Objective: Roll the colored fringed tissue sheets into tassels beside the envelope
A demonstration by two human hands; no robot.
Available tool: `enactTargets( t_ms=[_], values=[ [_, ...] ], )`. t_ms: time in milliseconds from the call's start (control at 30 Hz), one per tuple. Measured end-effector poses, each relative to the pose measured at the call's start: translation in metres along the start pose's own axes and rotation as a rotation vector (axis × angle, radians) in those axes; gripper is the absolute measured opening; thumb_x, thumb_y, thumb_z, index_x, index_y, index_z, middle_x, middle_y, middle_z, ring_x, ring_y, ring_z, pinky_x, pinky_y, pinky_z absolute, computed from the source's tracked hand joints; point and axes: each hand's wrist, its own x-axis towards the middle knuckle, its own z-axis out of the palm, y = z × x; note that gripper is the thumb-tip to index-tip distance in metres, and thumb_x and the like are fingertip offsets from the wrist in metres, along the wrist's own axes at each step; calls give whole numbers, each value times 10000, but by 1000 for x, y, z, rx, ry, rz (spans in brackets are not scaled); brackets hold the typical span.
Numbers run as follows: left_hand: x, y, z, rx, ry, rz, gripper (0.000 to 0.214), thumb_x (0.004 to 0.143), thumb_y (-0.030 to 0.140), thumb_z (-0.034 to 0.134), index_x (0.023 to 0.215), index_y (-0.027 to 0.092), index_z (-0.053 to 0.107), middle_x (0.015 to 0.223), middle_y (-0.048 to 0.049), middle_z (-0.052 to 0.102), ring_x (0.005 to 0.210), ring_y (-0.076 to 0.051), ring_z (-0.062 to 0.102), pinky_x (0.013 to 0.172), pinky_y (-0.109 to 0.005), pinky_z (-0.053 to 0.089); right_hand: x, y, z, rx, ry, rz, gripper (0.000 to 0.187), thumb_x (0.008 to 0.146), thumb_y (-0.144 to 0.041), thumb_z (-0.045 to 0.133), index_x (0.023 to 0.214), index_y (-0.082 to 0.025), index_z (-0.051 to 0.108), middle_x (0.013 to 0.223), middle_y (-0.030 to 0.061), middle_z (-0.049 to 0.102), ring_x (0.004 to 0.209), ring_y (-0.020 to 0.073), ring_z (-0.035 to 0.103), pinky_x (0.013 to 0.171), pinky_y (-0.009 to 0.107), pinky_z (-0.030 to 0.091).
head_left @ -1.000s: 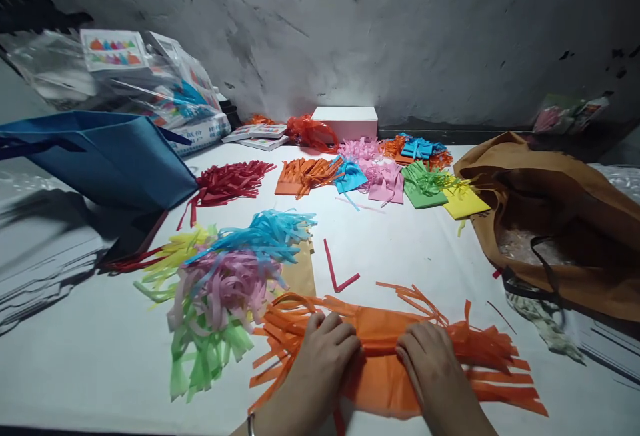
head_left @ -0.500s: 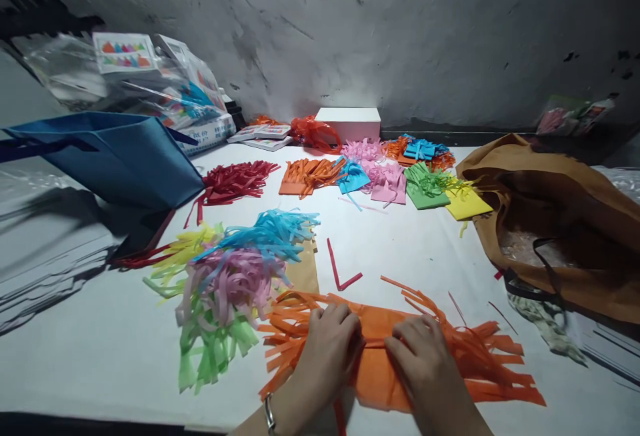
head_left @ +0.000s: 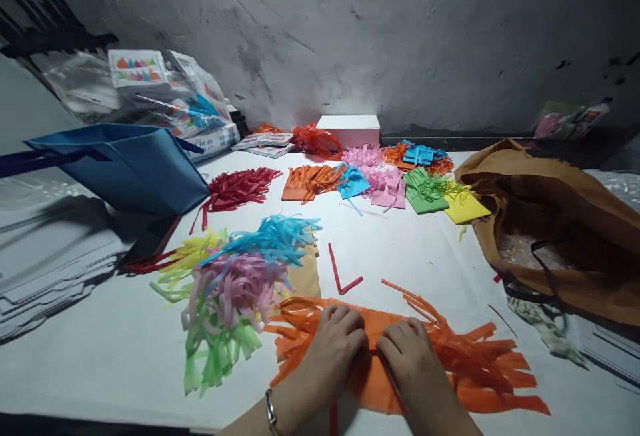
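An orange fringed tissue paper sheet (head_left: pixel 450 363) lies on the white table (head_left: pixel 100 349) right in front of me. My left hand (head_left: pixel 335 349) and my right hand (head_left: pixel 407 359) sit side by side on its uncut middle band, fingers curled and pressing the paper, which is bunched between them. Cut strips fan out to both sides. A bracelet shows on my left wrist.
A pile of blue, pink, green and yellow fringed paper (head_left: pixel 235 289) lies left of my hands. A red strip (head_left: pixel 340 276) lies ahead. Further back are red fringes (head_left: pixel 235 186), coloured fringed sheets (head_left: pixel 390 186), a white box (head_left: pixel 347 131), a blue bag (head_left: pixel 125 166) and a brown bag (head_left: pixel 555 223).
My hands have moved closer together along the middle of the orange sheet, gathering it. The view has shifted slightly.
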Motion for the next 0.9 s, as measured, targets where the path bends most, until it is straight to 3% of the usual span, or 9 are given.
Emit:
enactTargets(
  t_ms=[167,300,433,600,700,800,900],
  values=[
    [0,-1,-4,-73,-69,-150,121,827,152,768,768,210,680,954,-1,667,919,-208,517,832,-378,323,-20,19,-15,39,-14,72,239,983,-86,418,883,-227,583,856,-2,594,834,190,530,906,401,358],
    [1,3,-4,-12,-85,-155,127,901,160,687,790,222,699,949,0,680,912,-206,531,830,-400,310,-28,24,-25,18,-39,166,185,978,-114,470,930,-246,590,957,1,617,922,201,559,943,423,362],
    [11,14,-6,140,-149,-180,131,866,116,634,784,200,692,952,-50,677,902,-241,536,825,-438,338,-23,19,-21,-22,-63,231,180,955,-116,484,889,-255,577,926,-14,621,906,204,583,977,470,328],
    [28,26,-12,336,-263,-200,95,784,84,648,823,159,693,965,-117,657,914,-304,544,821,-514,399,-13,20,-13,-72,-62,453,189,861,-139,587,704,-234,539,757,-6,598,777,256,582,839,515,355],
    [25,26,-10,348,-247,-66,116,855,71,631,844,176,679,976,-84,645,938,-275,534,951,-558,371,-8,23,-15,-13,-80,477,188,815,-92,638,722,-233,555,779,-18,613,809,248,592,838,488,364],
    [16,22,-1,385,-197,188,126,921,136,628,822,198,675,917,-37,622,908,-239,514,1097,-574,255,-9,23,-20,70,-101,376,187,853,-72,607,792,-248,583,831,-30,621,843,216,584,898,473,360],
    [16,17,5,423,-175,291,143,931,150,621,808,184,684,892,-45,614,890,-244,508,1106,-572,242,-12,19,-21,63,-62,272,214,891,-44,536,828,-243,585,855,-23,612,851,198,570,978,485,335]
  ],
)
